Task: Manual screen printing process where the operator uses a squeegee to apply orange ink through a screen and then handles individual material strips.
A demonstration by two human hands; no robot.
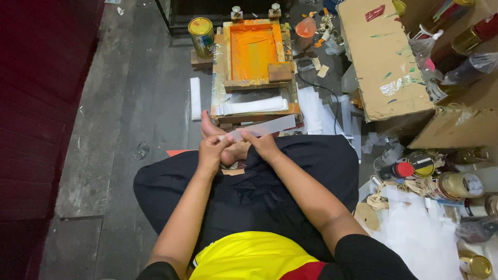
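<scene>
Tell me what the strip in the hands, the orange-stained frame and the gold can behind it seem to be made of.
Strip: thin white paper or plastic film, matte; it bends slightly between the left hand and right hand. Frame: wood, judging by its bare brown edges, coated with orange ink. Can: metal, with a shiny gold lid and wall.

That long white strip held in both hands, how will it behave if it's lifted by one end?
The white strip looks thin and paper-like, so it would probably droop when held at one end. It is likely very light: the left hand and right hand pinch it with fingertips only. It may crease easily.
</scene>
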